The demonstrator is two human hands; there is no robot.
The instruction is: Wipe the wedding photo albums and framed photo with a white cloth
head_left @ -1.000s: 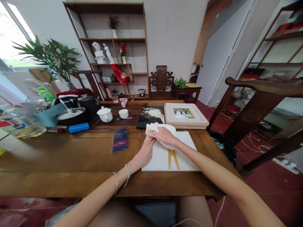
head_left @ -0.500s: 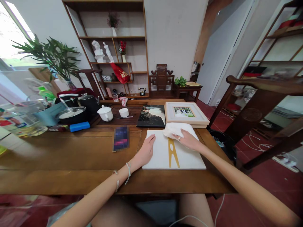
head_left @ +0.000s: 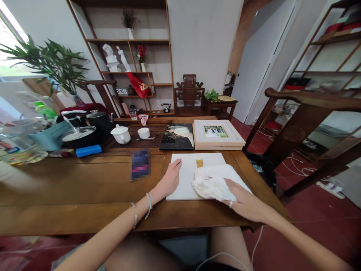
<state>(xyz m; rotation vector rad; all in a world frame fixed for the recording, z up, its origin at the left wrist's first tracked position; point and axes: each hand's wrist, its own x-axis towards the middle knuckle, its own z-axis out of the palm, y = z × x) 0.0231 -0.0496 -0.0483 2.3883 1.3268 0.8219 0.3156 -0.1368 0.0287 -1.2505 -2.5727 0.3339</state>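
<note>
A white flat panel (head_left: pixel 187 173) with a gold stand piece on it lies face down on the wooden table (head_left: pixel 70 188). My left hand (head_left: pixel 169 180) rests flat on the panel's left edge, fingers stretched out. My right hand (head_left: pixel 244 201) presses a crumpled white cloth (head_left: pixel 211 184) onto the panel's near right part. The cloth covers most of the gold piece; only its top tab (head_left: pixel 199 163) shows.
Behind the panel lie a dark photo print (head_left: pixel 177 136) and a white framed picture (head_left: pixel 217 133). A phone (head_left: pixel 139 165) lies to the left. A teapot (head_left: pixel 120 134), cup, pots and a blue sponge (head_left: pixel 88 150) stand at the back left. A wooden chair (head_left: pixel 307 120) stands to the right.
My right hand has dragged the cloth from the panel's far edge down to its near right part. The left hand stays on the panel's left edge.
</note>
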